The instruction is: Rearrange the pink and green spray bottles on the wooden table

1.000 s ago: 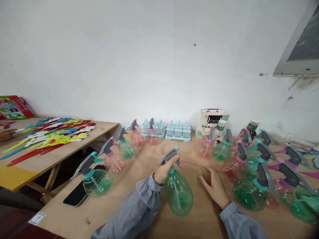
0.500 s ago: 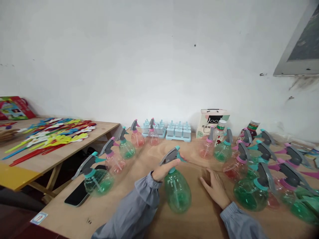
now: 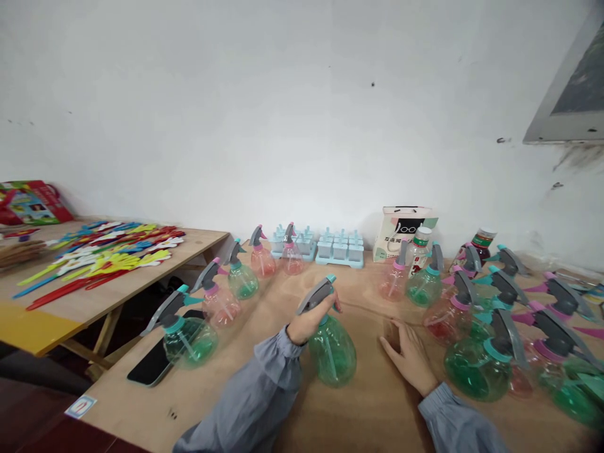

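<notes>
Beyond both hands stand light-blue moulds [image 3: 340, 253]; a crowd of spray bottles [image 3: 479, 372] stands just right of the right hand [image 3: 408, 357], its fingers loosely spread. The left hand [image 3: 310, 321] grips a green bottle [image 3: 335, 355] by its neck, the see-through round body below.

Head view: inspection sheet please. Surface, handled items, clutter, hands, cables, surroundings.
Surface: brown wooden table, small label at its near left corner.
Handled items: green spray bottle in hand; other spray bottles, green and pink, stand to both sides.
Clutter: dark phone, light-blue moulds, printed bag.
Hands: left hand grips the spray head; right hand open, on or just above the table, unclear which.
Cables: nothing seen.
Surroundings: pale wall; second table with colourful hand-shaped items.
</notes>
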`<state>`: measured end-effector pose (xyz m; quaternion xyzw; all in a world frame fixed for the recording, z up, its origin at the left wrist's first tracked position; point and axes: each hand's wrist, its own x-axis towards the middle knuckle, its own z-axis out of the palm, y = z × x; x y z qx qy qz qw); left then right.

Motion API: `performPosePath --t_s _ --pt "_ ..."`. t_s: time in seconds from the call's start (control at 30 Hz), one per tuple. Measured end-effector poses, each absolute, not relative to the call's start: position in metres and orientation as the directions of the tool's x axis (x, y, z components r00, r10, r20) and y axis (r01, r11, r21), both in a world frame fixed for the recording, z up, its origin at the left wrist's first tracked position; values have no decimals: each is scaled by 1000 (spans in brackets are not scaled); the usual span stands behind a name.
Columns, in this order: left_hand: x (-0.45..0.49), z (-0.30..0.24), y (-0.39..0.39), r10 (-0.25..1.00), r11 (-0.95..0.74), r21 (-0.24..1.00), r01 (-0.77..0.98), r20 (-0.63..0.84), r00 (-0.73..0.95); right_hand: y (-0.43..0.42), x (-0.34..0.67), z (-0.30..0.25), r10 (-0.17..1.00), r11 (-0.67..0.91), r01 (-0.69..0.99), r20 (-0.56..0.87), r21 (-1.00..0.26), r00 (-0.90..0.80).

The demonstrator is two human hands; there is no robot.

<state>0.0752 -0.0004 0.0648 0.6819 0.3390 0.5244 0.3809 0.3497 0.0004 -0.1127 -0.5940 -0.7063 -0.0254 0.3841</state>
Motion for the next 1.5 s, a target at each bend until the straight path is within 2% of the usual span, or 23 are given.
performPosePath --t_s 0.13,0.23,0.37,0.5,0.73,0.93,1.03,1.13,1.17,1.2,1.27,1.33,1.4,1.5 --pt "52 64 24 858 -514 828 225 498 129 0 349 -112 814 307 860 581 -408 -14" --pt "22 53 52 870 -457 826 329 492 -25 -1 349 -111 813 308 867 582 -391 -27" --pt "-15 34 82 814 -401 824 400 521 -256 -2 348 -110 817 305 876 575 -373 -39" --pt "-32 23 98 738 -420 831 365 546 -396 -3 347 -111 820 301 886 570 -353 -52" --pt "-30 17 135 543 -538 787 303 598 -589 -4 347 -111 833 282 902 549 -326 -62" --pt "-29 14 142 262 -571 662 486 708 -656 -5 346 -109 838 270 915 541 -300 -70" --pt "-24 15 126 238 -593 603 534 765 -599 -6 344 -109 839 268 919 539 -291 -74" --pt "8 24 106 340 -646 561 518 819 -463 -6 342 -109 839 253 926 539 -279 -67" --pt "27 28 100 379 -665 544 511 836 -397 -6 342 -109 840 250 928 538 -275 -67" --pt "50 34 96 464 -700 529 479 848 -258 -6 342 -109 841 250 929 536 -272 -70" --pt "103 44 93 542 -744 507 435 839 -51 -6 341 -108 845 251 931 529 -267 -76" --pt "156 52 98 647 -745 575 339 747 155 -8 341 -106 850 246 933 521 -262 -77" --pt "200 56 111 753 -655 689 310 628 195 -9 340 -104 856 238 938 510 -254 -79" --pt "240 59 134 836 -549 779 303 504 217 -11 339 -102 867 223 945 492 -241 -79"
